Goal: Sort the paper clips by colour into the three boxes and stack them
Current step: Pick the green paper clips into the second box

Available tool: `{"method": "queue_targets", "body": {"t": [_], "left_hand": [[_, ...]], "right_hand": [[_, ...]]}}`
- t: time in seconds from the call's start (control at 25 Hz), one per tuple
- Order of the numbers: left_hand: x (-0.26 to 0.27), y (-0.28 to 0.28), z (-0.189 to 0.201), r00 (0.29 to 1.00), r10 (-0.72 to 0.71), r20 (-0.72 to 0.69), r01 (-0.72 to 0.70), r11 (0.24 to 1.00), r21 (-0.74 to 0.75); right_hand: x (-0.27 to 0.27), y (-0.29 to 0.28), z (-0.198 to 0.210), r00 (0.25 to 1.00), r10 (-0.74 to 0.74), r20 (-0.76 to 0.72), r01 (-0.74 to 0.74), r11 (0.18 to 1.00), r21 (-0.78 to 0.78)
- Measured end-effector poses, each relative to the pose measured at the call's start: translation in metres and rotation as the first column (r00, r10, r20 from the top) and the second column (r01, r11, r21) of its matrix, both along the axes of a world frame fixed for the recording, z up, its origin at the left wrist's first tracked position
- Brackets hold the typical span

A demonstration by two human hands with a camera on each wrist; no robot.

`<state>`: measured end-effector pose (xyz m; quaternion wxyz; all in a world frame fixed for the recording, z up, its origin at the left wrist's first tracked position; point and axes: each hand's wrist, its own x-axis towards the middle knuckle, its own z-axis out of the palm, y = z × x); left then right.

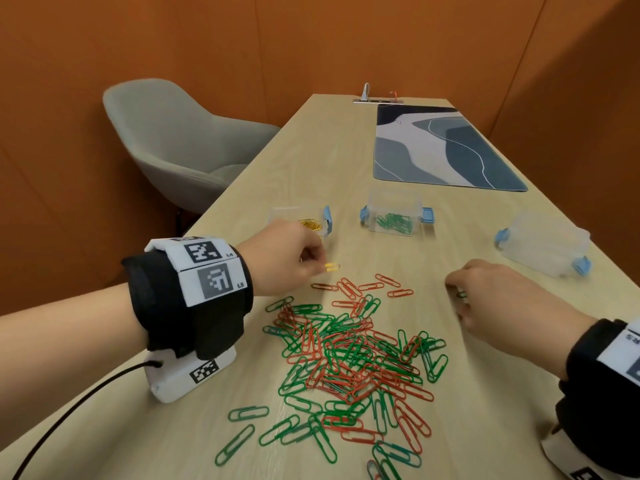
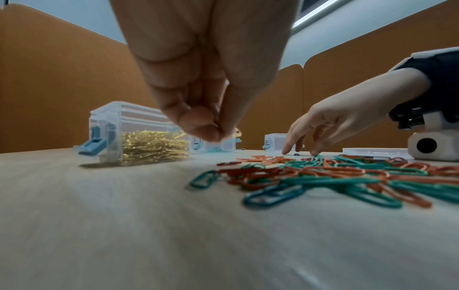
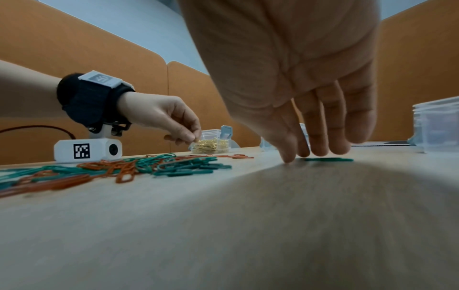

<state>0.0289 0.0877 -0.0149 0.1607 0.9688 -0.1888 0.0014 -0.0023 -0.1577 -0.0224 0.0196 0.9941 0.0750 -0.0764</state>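
My left hand [image 1: 320, 263] pinches a couple of gold clips [image 1: 332, 267] just in front of the clear box of gold clips [image 1: 301, 220]. In the left wrist view the fingertips [image 2: 213, 133] are pressed together, with the gold box [image 2: 139, 137] behind them. My right hand [image 1: 460, 296] reaches down with straight fingers [image 3: 310, 149] onto the table, touching a lone green clip [image 3: 327, 159]. A mixed heap of red and green clips [image 1: 353, 355] lies between both hands. The middle box [image 1: 394, 216] holds green clips. An empty third box [image 1: 543, 244] sits at the right.
A blue patterned desk mat [image 1: 446, 147] covers the far right of the table. A grey chair [image 1: 180, 143] stands past the table's left edge [image 1: 221, 192]. Bare wood lies between the boxes and the heap.
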Motion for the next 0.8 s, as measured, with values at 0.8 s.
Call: {"method": "queue_targets", "body": {"t": [0.8], "left_hand": [[-0.026, 0.028, -0.001, 0.978, -0.044, -0.203, 0.056, 0.997, 0.050]], "right_hand": [[-0.018, 0.055, 0.010, 0.900, 0.434, -0.052, -0.370, 0.820, 0.437]]}}
